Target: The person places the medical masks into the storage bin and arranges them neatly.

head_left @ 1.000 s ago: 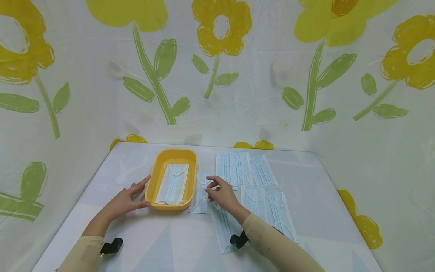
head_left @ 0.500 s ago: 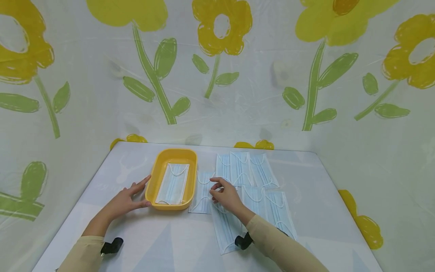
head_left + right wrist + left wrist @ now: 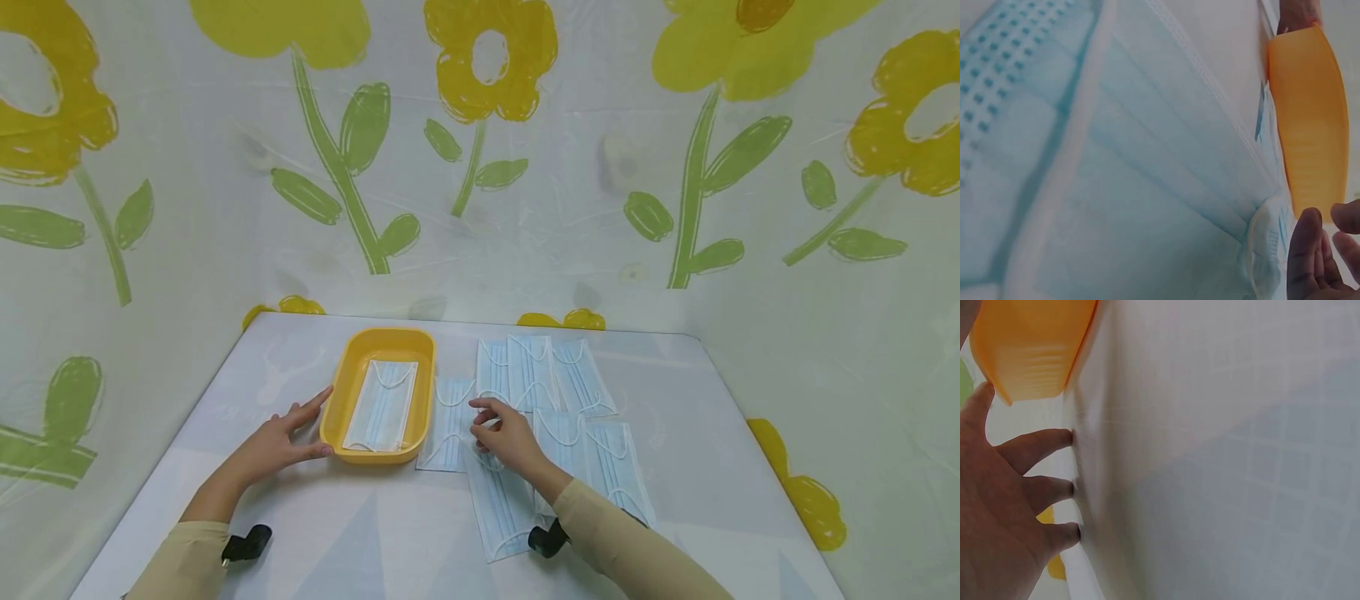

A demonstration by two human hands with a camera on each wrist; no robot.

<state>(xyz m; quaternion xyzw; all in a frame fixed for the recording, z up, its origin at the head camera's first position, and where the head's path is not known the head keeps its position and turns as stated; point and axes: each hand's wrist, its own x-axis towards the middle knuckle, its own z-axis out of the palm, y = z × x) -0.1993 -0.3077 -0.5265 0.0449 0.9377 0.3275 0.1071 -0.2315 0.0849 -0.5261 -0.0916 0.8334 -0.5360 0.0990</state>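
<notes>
My left hand lies on the table at the left of a yellow plastic tray. Its fingers are spread, with index finger and thumb touching the tray's side. One pale blue face mask lies flat in the tray. Over the loose masks right of the tray hovers my right hand, its fingers loosely bent and holding nothing. Beneath it is a face mask; another mask lies between it and the tray. In the right wrist view, thumb and fingertips are apart.
Several more face masks lie on the white table, some overlapping, including a back mask and a right-hand mask. A flower-printed curtain stands behind and at both sides. Each wrist carries a small black camera.
My right hand has drifted slightly right and toward me, away from the tray, over the masks. The left hand, the tray and the mask in it have stayed put.
</notes>
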